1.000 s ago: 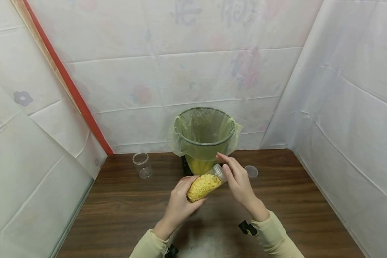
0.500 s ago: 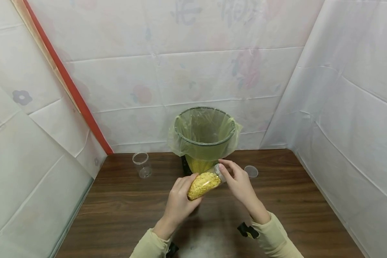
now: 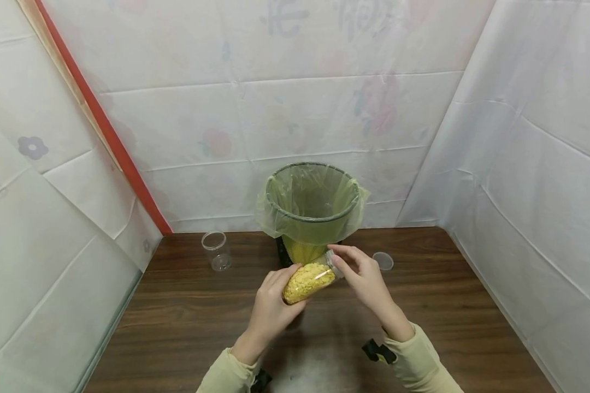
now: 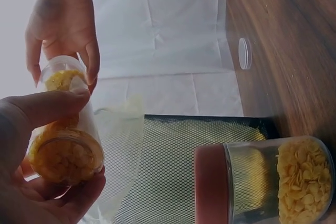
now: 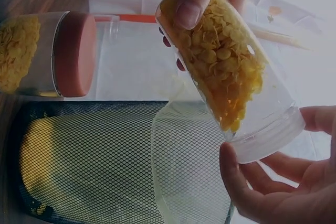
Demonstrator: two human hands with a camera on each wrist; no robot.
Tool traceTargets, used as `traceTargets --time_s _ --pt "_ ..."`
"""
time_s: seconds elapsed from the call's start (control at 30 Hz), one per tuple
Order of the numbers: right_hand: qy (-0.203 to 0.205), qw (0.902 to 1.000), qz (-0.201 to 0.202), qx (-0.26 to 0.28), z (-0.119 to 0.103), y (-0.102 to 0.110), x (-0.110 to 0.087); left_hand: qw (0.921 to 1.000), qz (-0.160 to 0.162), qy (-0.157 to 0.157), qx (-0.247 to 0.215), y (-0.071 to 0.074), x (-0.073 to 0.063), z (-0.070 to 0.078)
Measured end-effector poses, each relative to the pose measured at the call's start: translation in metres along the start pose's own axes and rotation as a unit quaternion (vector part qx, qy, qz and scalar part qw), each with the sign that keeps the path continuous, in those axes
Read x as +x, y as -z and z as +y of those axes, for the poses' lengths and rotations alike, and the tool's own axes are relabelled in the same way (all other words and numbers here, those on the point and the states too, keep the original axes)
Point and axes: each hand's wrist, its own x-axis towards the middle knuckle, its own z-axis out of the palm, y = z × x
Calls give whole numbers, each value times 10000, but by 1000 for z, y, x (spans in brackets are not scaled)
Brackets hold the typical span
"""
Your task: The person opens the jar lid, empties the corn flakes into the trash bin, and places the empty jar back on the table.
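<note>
My left hand (image 3: 270, 305) grips a clear plastic jar (image 3: 308, 282) partly filled with yellow flakes. The jar tilts, its clear lid (image 5: 268, 137) end pointing right and away from me. Around that lid are the fingertips and thumb of my right hand (image 3: 366, 278), pinching it at the rim. In the right wrist view the flakes lie toward the base, and the lid end has bare space. A second jar of flakes with a pink lid (image 4: 211, 184) stands on the table below the hands; in the head view the left hand and held jar hide it.
Behind the hands stands a mesh waste bin (image 3: 312, 220) with a thin yellow-green bag over its rim. To its left is an empty clear jar (image 3: 217, 254) without a lid. A loose clear lid (image 3: 383, 261) lies on the wooden table (image 3: 177, 322) at right. Sheeted walls enclose the table.
My right hand's fingers, spread beside the lid end a second ago, have closed in around the lid. The left hand still holds the jar, moved only slightly.
</note>
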Motion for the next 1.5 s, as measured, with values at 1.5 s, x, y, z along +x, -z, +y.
traceTargets --time_s 1.5 --pt "593 9980 62 200 2 2 4 9960 -132 704 -532 2 1 7"
